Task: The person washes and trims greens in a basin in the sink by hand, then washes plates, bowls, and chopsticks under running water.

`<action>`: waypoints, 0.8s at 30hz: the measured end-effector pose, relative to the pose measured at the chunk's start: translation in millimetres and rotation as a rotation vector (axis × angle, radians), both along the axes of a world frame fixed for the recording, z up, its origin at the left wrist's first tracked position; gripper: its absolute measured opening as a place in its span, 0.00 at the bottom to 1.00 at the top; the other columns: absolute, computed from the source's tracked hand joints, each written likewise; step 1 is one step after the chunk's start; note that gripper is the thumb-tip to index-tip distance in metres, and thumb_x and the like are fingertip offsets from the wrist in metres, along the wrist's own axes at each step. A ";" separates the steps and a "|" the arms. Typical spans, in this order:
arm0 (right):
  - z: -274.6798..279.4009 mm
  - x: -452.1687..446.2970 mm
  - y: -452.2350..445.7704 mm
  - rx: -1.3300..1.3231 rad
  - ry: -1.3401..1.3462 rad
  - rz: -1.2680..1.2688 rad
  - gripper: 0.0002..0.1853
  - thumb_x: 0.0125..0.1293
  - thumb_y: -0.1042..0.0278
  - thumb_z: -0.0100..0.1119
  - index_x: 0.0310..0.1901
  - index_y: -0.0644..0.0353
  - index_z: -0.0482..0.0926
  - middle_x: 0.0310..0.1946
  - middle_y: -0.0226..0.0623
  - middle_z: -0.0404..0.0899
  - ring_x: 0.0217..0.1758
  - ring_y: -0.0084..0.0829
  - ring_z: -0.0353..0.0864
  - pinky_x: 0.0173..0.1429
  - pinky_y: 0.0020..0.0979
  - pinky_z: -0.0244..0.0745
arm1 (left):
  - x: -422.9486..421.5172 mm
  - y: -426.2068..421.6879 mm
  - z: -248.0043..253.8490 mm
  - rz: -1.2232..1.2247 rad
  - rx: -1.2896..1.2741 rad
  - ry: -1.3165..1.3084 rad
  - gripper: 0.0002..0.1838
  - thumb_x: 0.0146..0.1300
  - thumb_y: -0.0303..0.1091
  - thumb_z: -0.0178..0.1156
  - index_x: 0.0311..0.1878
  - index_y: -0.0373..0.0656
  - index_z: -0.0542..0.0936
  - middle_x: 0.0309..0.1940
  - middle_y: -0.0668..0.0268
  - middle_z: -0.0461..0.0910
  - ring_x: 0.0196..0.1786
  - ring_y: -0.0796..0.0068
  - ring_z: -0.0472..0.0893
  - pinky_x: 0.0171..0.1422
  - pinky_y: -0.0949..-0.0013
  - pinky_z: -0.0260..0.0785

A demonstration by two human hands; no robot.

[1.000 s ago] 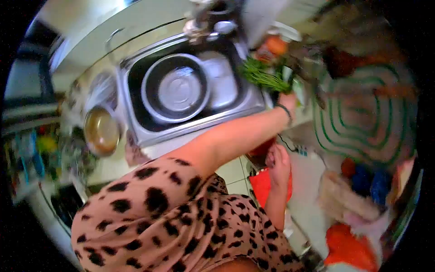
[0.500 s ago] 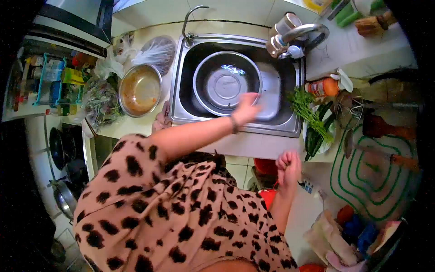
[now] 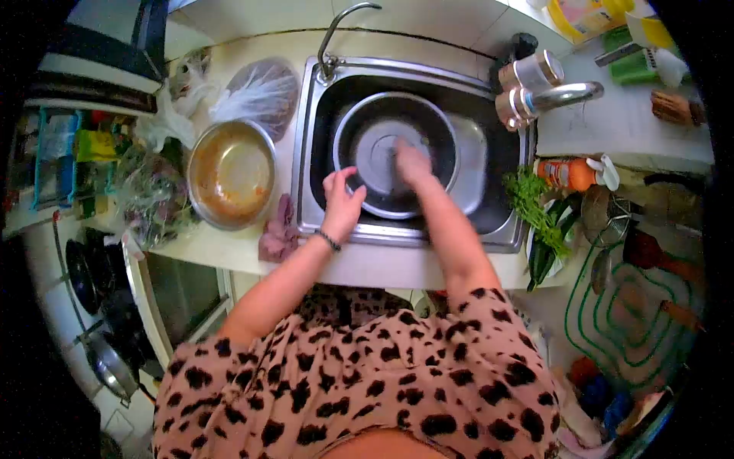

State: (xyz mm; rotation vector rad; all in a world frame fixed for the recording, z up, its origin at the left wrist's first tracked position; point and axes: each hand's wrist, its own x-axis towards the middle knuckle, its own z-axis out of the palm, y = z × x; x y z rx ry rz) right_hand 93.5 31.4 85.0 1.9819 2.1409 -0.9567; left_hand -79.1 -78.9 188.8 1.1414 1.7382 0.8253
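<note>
Head view shows us the sink point(image 3: 382, 237); inside sits a wide metal basin point(image 3: 437, 138), likely stiff, fairly light, slippery if wet, and best taken by opposite rims. Left of the sink rests a metal bowl point(image 3: 206, 157). Over the sink's near side, our left hand point(image 3: 342, 205) opens loosely beside the basin's rim; our blurred right hand point(image 3: 413, 164) reaches inside, its grip unclear.
</note>
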 end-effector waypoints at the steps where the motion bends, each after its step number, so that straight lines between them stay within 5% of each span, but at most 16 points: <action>1: -38.0 -5.3 4.3 -0.059 -0.073 0.051 0.17 0.60 0.69 0.43 0.51 0.58 0.72 0.41 0.53 0.77 0.45 0.49 0.77 0.48 0.46 0.71 | -1.1 -1.6 10.2 -0.013 0.016 -0.076 0.21 0.53 0.26 0.58 0.52 0.43 0.69 0.54 0.58 0.58 0.56 0.64 0.63 0.53 0.71 0.66; 2: -24.3 -10.6 0.8 -0.115 -0.149 0.297 0.16 0.60 0.69 0.41 0.48 0.59 0.73 0.42 0.54 0.76 0.46 0.50 0.77 0.48 0.46 0.71 | -4.1 -3.1 15.9 -0.036 0.042 -0.093 0.20 0.54 0.25 0.57 0.52 0.42 0.70 0.54 0.59 0.58 0.55 0.67 0.64 0.51 0.72 0.67; 5: -12.9 -9.9 -2.8 0.037 -0.037 0.107 0.14 0.59 0.70 0.42 0.45 0.60 0.74 0.42 0.51 0.77 0.44 0.48 0.78 0.48 0.45 0.72 | -18.8 -11.9 29.9 -0.066 0.060 -0.144 0.18 0.55 0.23 0.55 0.51 0.42 0.70 0.53 0.62 0.58 0.52 0.70 0.65 0.47 0.72 0.69; 11: 32.4 21.9 47.8 0.512 -0.554 0.453 0.13 0.60 0.69 0.45 0.46 0.59 0.71 0.31 0.39 0.78 0.28 0.35 0.81 0.28 0.34 0.76 | -41.6 -11.8 37.4 -0.077 0.012 -0.281 0.14 0.57 0.21 0.53 0.48 0.41 0.72 0.49 0.65 0.61 0.50 0.75 0.67 0.47 0.74 0.69; 13: 6.9 33.3 73.3 0.429 -0.708 0.681 0.11 0.59 0.67 0.47 0.42 0.59 0.74 0.26 0.35 0.78 0.28 0.31 0.81 0.28 0.32 0.75 | -44.6 -9.0 34.2 -0.123 0.045 -0.306 0.13 0.57 0.22 0.53 0.47 0.41 0.72 0.48 0.65 0.62 0.49 0.75 0.68 0.48 0.74 0.68; 16: -15.0 44.1 81.8 0.232 -0.552 0.696 0.10 0.58 0.68 0.48 0.39 0.59 0.76 0.26 0.35 0.78 0.29 0.34 0.81 0.28 0.32 0.76 | -44.6 -4.3 37.2 -0.099 0.015 -0.349 0.12 0.58 0.22 0.52 0.45 0.41 0.73 0.47 0.65 0.63 0.48 0.75 0.69 0.49 0.73 0.68; 19: -3.9 42.8 53.4 0.278 -0.646 0.618 0.11 0.57 0.68 0.49 0.42 0.58 0.74 0.35 0.38 0.77 0.35 0.35 0.80 0.28 0.34 0.77 | -46.0 -5.9 26.4 -0.080 0.020 -0.344 0.10 0.58 0.22 0.52 0.44 0.40 0.73 0.46 0.65 0.64 0.48 0.74 0.70 0.49 0.72 0.68; 22: 34.8 30.6 38.5 0.206 -0.382 0.190 0.15 0.59 0.72 0.46 0.48 0.62 0.65 0.49 0.53 0.66 0.40 0.46 0.79 0.36 0.43 0.77 | -49.2 -6.5 27.6 -0.112 -0.073 -0.309 0.09 0.58 0.22 0.52 0.43 0.40 0.74 0.46 0.64 0.64 0.48 0.74 0.70 0.50 0.72 0.68; 24: 15.0 20.2 41.2 0.212 -0.329 0.037 0.16 0.59 0.73 0.46 0.50 0.62 0.65 0.48 0.53 0.66 0.40 0.48 0.78 0.38 0.44 0.77 | -50.3 -6.7 29.2 -0.107 -0.070 -0.324 0.09 0.58 0.23 0.51 0.43 0.40 0.74 0.46 0.64 0.64 0.48 0.74 0.70 0.50 0.72 0.68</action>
